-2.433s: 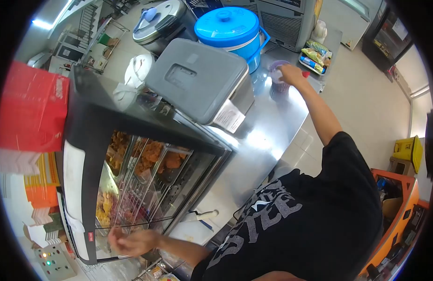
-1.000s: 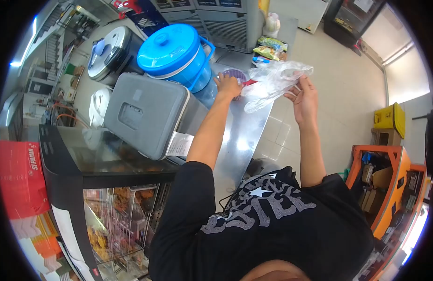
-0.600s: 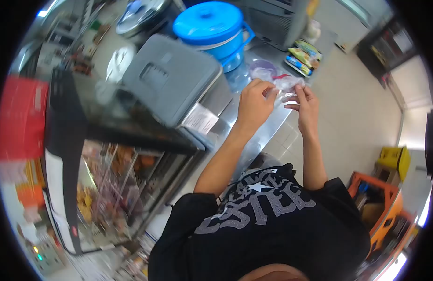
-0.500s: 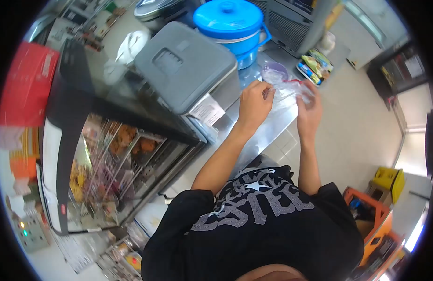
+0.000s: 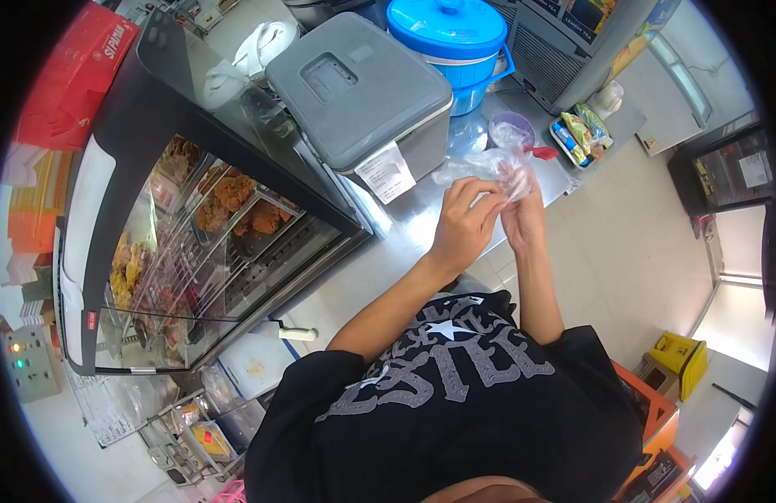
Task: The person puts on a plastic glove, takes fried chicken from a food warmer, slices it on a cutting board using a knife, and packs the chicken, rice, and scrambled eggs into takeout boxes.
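Note:
Over the metal counter, a thin clear plastic bag (image 5: pixel 486 166) is gathered between my two hands. My left hand (image 5: pixel 470 220) is closed, its thumb and fingertips pinching the bag's near end. My right hand (image 5: pixel 524 216) wraps around the same bag from the right, its fingers partly hidden behind the plastic. A red strip (image 5: pixel 545 152) shows at the bag's far right side; whether it belongs to the bag I cannot tell. Just beyond is a purple bowl (image 5: pixel 513 124) with clear plastic inside.
A grey lidded container (image 5: pixel 358 92) and a blue lidded bucket (image 5: pixel 448 33) stand on the counter (image 5: pixel 409 226). Right of the bowl lies a tray of packets (image 5: pixel 581 134). At left is a glass display case (image 5: pixel 212 243) with fried chicken (image 5: pixel 234 191). A white-handled tool (image 5: pixel 298 334) lies below.
My hands have come closer together and lower, bunching the bag between them. The left hand now pinches nearer the right hand. The camera view has shifted slightly.

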The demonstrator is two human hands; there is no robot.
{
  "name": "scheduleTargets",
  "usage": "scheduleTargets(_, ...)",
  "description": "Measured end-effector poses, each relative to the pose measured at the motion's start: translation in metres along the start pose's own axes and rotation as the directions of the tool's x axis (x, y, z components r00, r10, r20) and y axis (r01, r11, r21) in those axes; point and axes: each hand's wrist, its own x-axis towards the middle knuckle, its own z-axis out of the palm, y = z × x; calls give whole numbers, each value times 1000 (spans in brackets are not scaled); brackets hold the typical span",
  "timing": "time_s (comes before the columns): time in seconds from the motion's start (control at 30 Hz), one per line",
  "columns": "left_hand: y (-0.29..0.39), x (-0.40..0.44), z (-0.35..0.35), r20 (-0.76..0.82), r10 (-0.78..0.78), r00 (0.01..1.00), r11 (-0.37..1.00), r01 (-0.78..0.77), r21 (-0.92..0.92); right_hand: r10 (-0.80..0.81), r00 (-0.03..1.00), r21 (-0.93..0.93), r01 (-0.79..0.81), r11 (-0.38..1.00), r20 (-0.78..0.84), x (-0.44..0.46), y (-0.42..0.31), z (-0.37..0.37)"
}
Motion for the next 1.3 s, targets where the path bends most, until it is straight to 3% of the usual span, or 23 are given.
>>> scheduleTargets(0.1,7,-9,1,21,-6,1000,1000,6,9,92,949,443,-225,868,302,6,24,-25)
scheduleTargets(0.13,8,-11,1,31,-6,1000,1000,6,13,137,948,312,-228,922,289,-5,9,3)
scheduleTargets(0.23,7,-14,-7,27,-18,999,998,16,60,172,907,470,-353,809,386,-15,-9,44)
scheduleTargets(0.33,15,-20,-12,96,2,995,1000,-4,15,-24,997,291,4,957,67,0,14,23)
scheduleTargets(0.43,15,-24,-11,69,-62,996,998,64,-23,98,995,550,-75,832,-13,5,34,17)
scheduleTargets(0.47,12,-28,-12,78,-41,996,999,43,-33,116,985,628,-173,759,131,3,38,15)
scheduleTargets(0.53,3,-36,-18,86,0,996,999,3,-42,60,906,579,-318,751,419,-16,21,47)
scheduleTargets(0.57,5,-34,-24,-70,-75,995,997,73,-29,35,832,539,-390,747,553,-22,15,59)
scheduleTargets(0.63,15,-31,-41,-366,-216,905,975,219,-33,108,818,517,-453,726,566,-30,17,65)
scheduleTargets(0.7,-17,-36,-54,-266,-645,716,719,452,-528,196,796,473,-516,714,573,-43,22,71)
scheduleTargets(0.73,-18,-28,-72,-87,-819,567,414,478,-775,251,778,434,-551,713,575,-50,23,74)
scheduleTargets(0.83,-34,-36,-113,237,-727,644,263,580,-771,363,736,317,-607,729,571,-69,30,77)
scheduleTargets(0.87,-28,-41,-115,90,-793,603,307,522,-796,389,726,282,-615,736,568,-74,36,77)
scheduleTargets(0.93,-24,-55,-126,36,-811,583,319,494,-809,243,909,91,-289,953,337,-81,57,72)
scheduleTargets(0.97,-23,-63,-131,8,-821,571,325,478,-816,125,964,-43,-119,992,236,-85,66,70)
scheduleTargets(1.07,-11,-82,-146,-73,-817,573,393,460,-796,26,994,94,-36,995,103,-104,84,87)
scheduleTargets(1.1,-6,-87,-153,-95,-819,566,408,457,-790,-163,958,-260,224,939,236,-112,84,96)
scheduleTargets(1.13,-2,-92,-161,-94,-822,562,412,472,-780,-281,862,-524,485,700,422,-121,83,107)
scheduleTargets(1.17,4,-96,-168,-105,-790,604,453,460,-764,-301,720,-640,694,330,625,-130,84,117)
scheduleTargets(1.2,13,-98,-176,-121,-755,645,498,443,-745,-342,587,-619,785,20,734,-133,94,119)
scheduleTargets(1.3,31,-104,-193,-234,-538,810,756,340,-559,-339,582,-597,799,70,740,-146,124,125)
